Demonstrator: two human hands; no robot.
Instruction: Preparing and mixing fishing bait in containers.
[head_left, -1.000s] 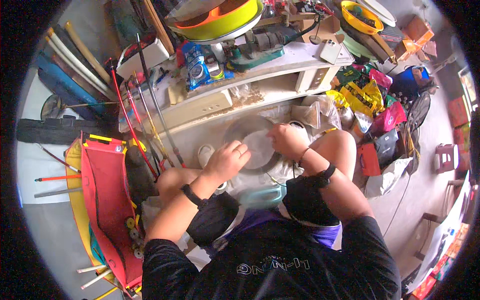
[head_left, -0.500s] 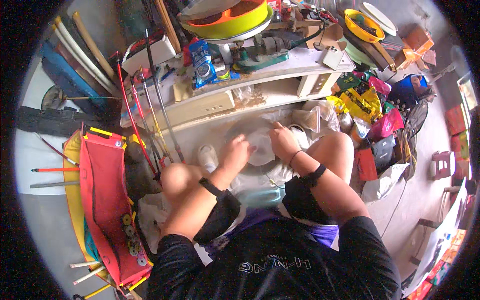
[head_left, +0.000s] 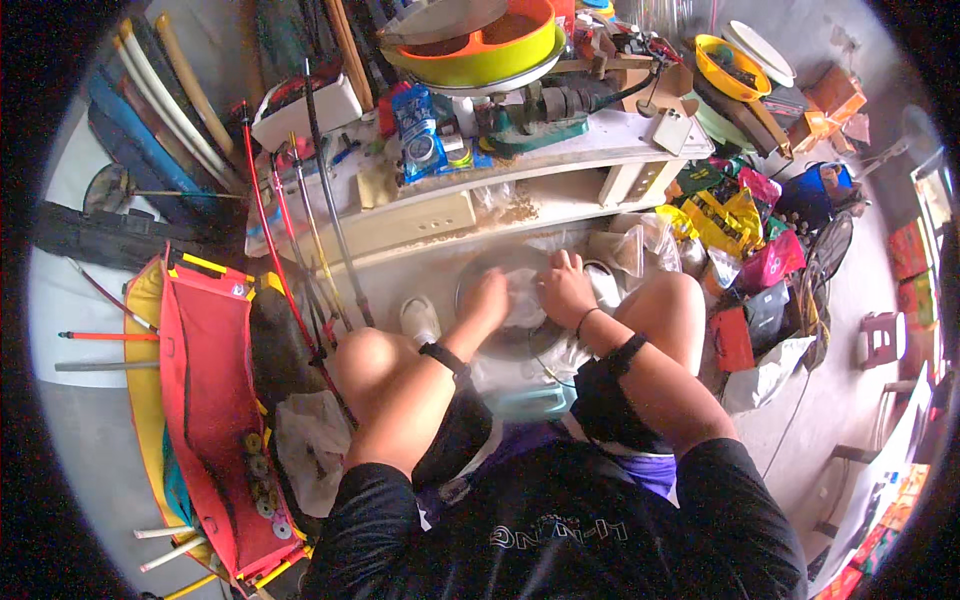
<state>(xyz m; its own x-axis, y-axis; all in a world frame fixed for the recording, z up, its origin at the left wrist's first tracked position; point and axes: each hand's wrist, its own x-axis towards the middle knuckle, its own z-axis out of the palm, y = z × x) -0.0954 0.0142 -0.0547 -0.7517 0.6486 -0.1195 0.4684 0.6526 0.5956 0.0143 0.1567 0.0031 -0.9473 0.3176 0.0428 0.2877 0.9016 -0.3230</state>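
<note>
Between my knees sits a round grey basin-like thing [head_left: 508, 348], its outline faint. Over its left side is my left hand [head_left: 486, 300], curled and slightly blurred. My right hand [head_left: 567, 288] is over its right side with the fingers bent down. A pale, translucent, plastic-like sheet [head_left: 523, 297] shows between the two hands. The fingertips are too hidden to tell what each hand pinches. A light teal plastic piece [head_left: 528, 402] lies below the basin, close to my lap. Clear plastic bags [head_left: 640, 245] stand just beyond my right hand.
Ahead stands a low white cabinet [head_left: 420, 225], with a green-based machine [head_left: 540, 125] and a yellow-green divided tray [head_left: 480, 62] on top. Thin poles [head_left: 325, 185] lean at left beside a long red fabric container [head_left: 205, 400]. Bags and boxes [head_left: 735, 215] crowd the right.
Both hands have shifted slightly over the basin; my left fingers have dropped and turned inward, and my right hand has moved a little lower and right. The view has shifted slightly.
</note>
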